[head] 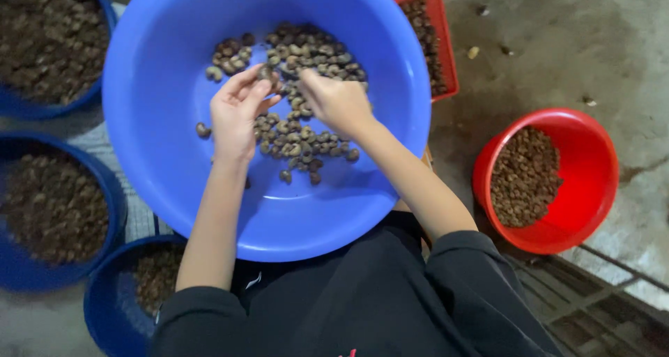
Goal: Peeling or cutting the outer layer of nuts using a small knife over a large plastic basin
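We are pinching one nut [265, 72] in our left hand [237, 113]; our right hand [338, 102] fingers are closing among the nuts [300, 137] in the blue basin [174, 155], best lifted singly.

Single view only, head-worn camera, pointing almost straight down over the person's lap. Close range: the big blue basin [174, 155] fills the centre and upper frame, both forearms enter from the bottom edge, left hand [235, 113] and right hand [338, 102] sit just above mid-frame. Dark sleeves and torso take the bottom strip. Frame edges catch the concrete floor [592, 43] at right, a red bucket [592, 190] lower right, a red crate [446, 36] top right, and dark blue tubs [21, 273] cut off at left. No second view.
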